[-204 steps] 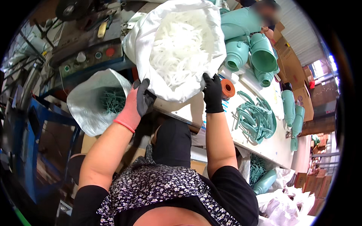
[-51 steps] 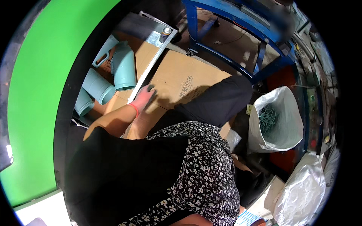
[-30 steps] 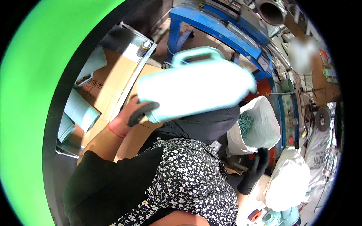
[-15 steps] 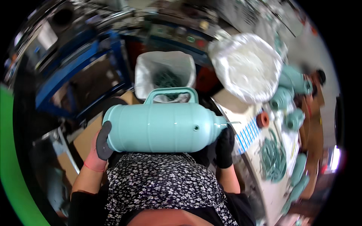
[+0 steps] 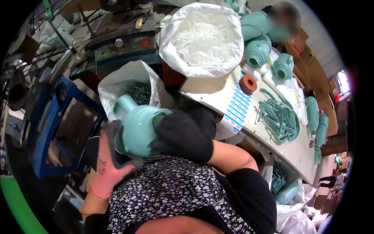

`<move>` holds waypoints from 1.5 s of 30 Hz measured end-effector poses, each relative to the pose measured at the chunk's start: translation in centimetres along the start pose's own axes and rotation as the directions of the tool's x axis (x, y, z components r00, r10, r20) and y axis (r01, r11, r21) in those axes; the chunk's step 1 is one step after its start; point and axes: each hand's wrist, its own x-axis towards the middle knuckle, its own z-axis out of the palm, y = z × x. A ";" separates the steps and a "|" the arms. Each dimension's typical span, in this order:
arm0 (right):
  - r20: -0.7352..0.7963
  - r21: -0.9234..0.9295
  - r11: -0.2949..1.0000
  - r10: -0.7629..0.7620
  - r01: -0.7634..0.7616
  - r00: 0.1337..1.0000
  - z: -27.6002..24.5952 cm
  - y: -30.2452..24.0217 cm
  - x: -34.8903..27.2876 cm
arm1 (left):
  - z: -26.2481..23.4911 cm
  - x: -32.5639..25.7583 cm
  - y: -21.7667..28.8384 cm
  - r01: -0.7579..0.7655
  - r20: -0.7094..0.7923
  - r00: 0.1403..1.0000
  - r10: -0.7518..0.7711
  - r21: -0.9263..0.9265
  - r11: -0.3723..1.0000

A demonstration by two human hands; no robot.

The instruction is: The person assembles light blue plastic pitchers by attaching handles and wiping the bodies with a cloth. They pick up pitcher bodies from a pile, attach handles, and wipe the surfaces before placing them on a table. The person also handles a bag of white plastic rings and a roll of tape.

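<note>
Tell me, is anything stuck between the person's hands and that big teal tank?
Nothing visible is. The left hand in its pink-and-black glove presses straight against the teal tank, and the black-gloved right hand wraps over its other side, touching it directly.

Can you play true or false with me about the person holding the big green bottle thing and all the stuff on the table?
1. Both hands hold the teal jug. True: the left hand is under it and the right hand is on it.
2. The big white sack holds white rings. True.
3. The orange roll lies on the floor. False: it sits on the table.
4. The hands are bare. False: both wear gloves.
</note>
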 end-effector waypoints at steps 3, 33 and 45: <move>0.041 0.056 0.969 -0.242 0.240 0.969 2.7 -2.1 2.0 | 0.6 2.1 0.7 -0.246 0.187 0.961 0.205 0.231 0.941; -0.160 0.381 0.920 -0.036 0.095 0.987 3.7 4.8 1.1 | 3.4 1.1 -4.6 0.053 0.088 0.995 -0.045 -0.085 0.995; -0.248 0.389 0.920 0.064 0.039 0.967 0.3 -0.2 -2.1 | 0.6 1.8 1.9 -0.253 0.253 0.944 0.213 0.141 0.957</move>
